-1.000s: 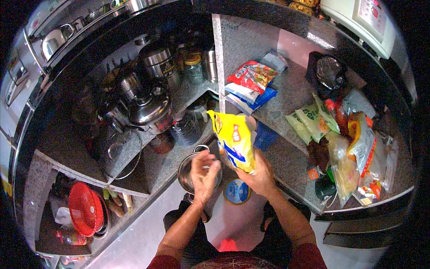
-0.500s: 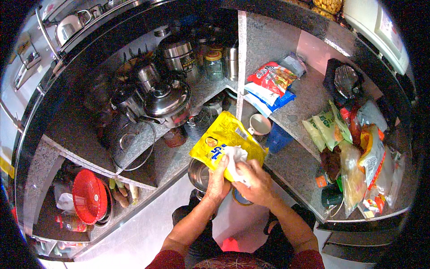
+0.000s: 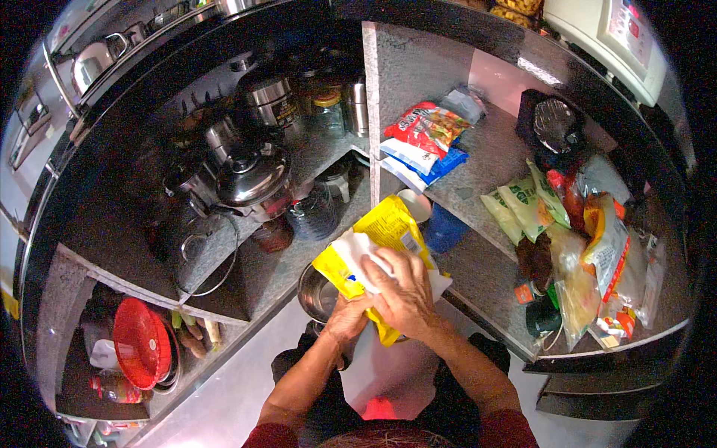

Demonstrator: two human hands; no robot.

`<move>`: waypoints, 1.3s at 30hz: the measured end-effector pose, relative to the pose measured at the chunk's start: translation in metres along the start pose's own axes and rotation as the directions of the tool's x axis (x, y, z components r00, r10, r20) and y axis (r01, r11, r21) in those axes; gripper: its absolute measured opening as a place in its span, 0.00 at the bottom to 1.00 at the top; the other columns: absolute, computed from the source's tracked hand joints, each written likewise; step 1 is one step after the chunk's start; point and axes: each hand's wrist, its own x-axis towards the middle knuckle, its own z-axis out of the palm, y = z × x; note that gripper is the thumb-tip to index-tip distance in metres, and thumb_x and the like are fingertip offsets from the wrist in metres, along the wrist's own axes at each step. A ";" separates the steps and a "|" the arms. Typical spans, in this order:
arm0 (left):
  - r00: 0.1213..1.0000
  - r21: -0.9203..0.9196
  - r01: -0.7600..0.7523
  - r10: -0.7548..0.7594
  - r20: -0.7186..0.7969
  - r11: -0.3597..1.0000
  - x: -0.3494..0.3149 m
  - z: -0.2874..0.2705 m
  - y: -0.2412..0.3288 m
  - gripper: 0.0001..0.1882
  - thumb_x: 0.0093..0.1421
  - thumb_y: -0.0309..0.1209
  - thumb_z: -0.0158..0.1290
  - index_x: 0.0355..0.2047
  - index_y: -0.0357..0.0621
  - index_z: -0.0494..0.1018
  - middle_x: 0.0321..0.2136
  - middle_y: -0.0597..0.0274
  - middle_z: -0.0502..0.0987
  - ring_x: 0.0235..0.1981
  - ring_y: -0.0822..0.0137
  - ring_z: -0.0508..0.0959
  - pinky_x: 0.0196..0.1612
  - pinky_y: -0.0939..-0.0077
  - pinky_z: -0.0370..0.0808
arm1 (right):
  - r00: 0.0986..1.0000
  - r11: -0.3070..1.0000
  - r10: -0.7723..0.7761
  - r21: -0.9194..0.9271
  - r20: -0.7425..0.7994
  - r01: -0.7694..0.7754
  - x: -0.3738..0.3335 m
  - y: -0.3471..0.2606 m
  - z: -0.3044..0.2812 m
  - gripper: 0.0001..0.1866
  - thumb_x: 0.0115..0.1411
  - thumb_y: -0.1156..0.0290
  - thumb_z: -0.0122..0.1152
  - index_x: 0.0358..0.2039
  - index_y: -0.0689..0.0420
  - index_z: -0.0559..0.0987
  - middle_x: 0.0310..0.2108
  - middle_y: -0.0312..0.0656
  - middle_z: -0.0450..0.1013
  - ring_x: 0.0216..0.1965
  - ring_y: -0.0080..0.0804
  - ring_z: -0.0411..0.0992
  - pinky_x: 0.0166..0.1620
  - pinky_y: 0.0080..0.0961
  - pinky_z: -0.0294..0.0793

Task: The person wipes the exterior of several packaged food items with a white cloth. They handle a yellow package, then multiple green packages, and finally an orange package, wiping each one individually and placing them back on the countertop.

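Note:
A yellow packet point(image 3: 390, 221) with printing is held up in front of me over the floor. Its lower left edge is gripped by my left hand point(image 3: 348, 316), whose thumb points toward the packet's middle. My right hand point(image 3: 403, 293) presses a white tissue point(image 3: 351, 252) flat against the packet's face, fingers bent over it. A corner of the tissue sticks out to the right of that hand. Behind the packet on the left is a steel bowl point(image 3: 317, 293), partly hidden. A white cup point(image 3: 415, 204) shows just past the packet's upper right edge.
Steel pots point(image 3: 254, 183) crowd the left shelf, with a glass jar point(image 3: 327, 112) behind. A red basket point(image 3: 142, 343) stands lower left. Red and blue food packets point(image 3: 427, 134) lie on the right shelf. Farther right are several bags point(image 3: 526, 205). A pale divider point(image 3: 371, 97) separates the shelves.
My right hand has moved up onto the packet's face, and the bunched tissue is now spread wider across it. The packet's lower end now shows below my hands. The whole view has shifted slightly.

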 end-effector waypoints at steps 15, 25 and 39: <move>0.984 0.478 0.154 -0.180 0.009 0.865 -0.004 0.001 0.003 0.31 0.45 0.28 0.60 0.50 0.44 0.61 0.43 0.64 0.71 0.44 0.69 0.70 0.48 0.71 0.67 | 1.000 0.999 -0.009 -0.044 -0.028 0.008 0.008 0.003 0.000 0.23 0.47 0.74 0.55 0.47 0.54 0.70 0.45 0.44 0.63 0.44 0.45 0.60 0.46 0.38 0.61; 0.991 0.356 0.106 -0.129 0.042 0.929 -0.001 -0.008 -0.003 0.27 0.45 0.23 0.60 0.47 0.45 0.65 0.42 0.64 0.72 0.43 0.68 0.71 0.48 0.71 0.68 | 1.000 0.997 0.012 -0.071 -0.011 -0.012 0.014 0.006 -0.004 0.20 0.47 0.74 0.54 0.44 0.55 0.71 0.44 0.42 0.65 0.42 0.44 0.62 0.45 0.38 0.62; 0.992 0.381 0.071 -0.105 0.069 0.922 0.002 -0.003 0.004 0.26 0.46 0.25 0.58 0.47 0.42 0.65 0.41 0.63 0.73 0.42 0.67 0.73 0.48 0.70 0.68 | 0.985 0.986 0.153 -0.051 -0.080 -0.157 0.008 0.013 -0.008 0.20 0.49 0.77 0.51 0.46 0.61 0.70 0.45 0.51 0.63 0.44 0.50 0.60 0.48 0.41 0.60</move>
